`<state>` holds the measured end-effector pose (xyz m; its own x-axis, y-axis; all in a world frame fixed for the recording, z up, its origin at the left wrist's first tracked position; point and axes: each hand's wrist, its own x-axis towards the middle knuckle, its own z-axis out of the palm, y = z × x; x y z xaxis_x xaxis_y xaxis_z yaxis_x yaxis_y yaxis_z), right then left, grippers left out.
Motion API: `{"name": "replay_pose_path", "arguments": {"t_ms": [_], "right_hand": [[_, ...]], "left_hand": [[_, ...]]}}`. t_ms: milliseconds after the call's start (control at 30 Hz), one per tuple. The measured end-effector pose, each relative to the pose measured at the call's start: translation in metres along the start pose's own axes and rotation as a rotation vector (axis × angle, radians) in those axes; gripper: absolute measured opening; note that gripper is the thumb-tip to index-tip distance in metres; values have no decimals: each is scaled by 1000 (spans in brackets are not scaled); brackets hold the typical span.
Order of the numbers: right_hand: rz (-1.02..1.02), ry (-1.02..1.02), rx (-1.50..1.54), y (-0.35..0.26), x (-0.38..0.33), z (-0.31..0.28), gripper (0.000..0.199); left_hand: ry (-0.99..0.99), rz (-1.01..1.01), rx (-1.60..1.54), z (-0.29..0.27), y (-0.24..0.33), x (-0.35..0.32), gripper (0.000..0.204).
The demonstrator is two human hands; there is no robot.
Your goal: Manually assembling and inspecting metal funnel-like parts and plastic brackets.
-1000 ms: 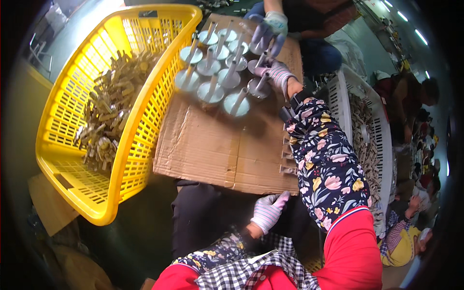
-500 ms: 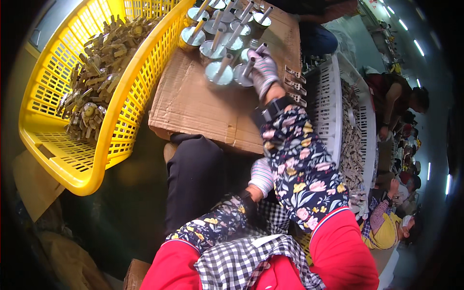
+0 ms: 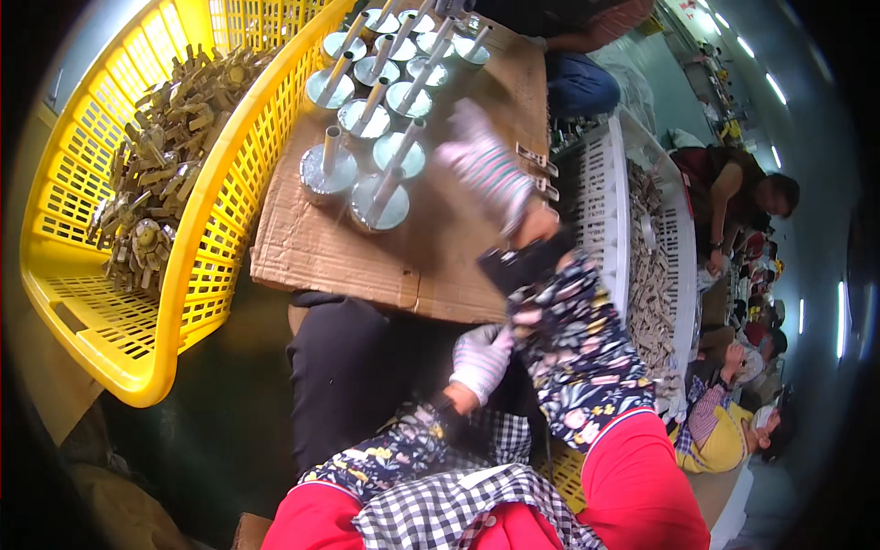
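My right hand point(image 3: 481, 156), in a striped glove and smeared by motion, is just right of the round pieces. Its fingers look stretched out and apart, with nothing seen in them. Several short round pieces with pale, shiny tops point(image 3: 379, 203), each with a grey tube standing up or leaning from it, are grouped on a brown cardboard surface point(image 3: 367, 259). My left hand point(image 3: 481, 360), gloved the same way, is closed above my lap, below the cardboard's near edge. Whatever its curled fingers may hold is hidden.
At left, a yellow basket point(image 3: 197, 266) holds a heap of brownish metal parts point(image 3: 174, 156). Metal clips point(image 3: 541, 174) lie along the cardboard's right edge. Beyond them, a white crate point(image 3: 600, 197) contains similar small parts. Other people sit farther right; one person's arm point(image 3: 596, 32) reaches in at the top.
My right hand has let go of the nearest round piece's tube and drawn away to its right. My left hand shows more fully now. The whole view has shifted slightly.
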<state>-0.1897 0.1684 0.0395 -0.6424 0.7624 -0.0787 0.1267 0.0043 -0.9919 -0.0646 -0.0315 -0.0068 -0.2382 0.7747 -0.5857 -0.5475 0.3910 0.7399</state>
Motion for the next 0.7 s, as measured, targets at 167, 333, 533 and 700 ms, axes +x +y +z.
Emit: {"name": "replay_pose_path", "arguments": {"t_ms": [167, 333, 533, 700], "right_hand": [[197, 266, -259, -31, 155, -75, 79], [109, 185, -662, 31, 234, -92, 56], [98, 19, -787, -38, 176, -58, 32], [-164, -163, -759, -92, -2, -77, 44]], "left_hand": [[-38, -97, -121, 1, 32, -5, 35], [52, -116, -18, 16, 43, -24, 37], [42, -150, -208, 15, 35, -27, 37], [6, 452, 247, 11, -4, 2, 36]]}}
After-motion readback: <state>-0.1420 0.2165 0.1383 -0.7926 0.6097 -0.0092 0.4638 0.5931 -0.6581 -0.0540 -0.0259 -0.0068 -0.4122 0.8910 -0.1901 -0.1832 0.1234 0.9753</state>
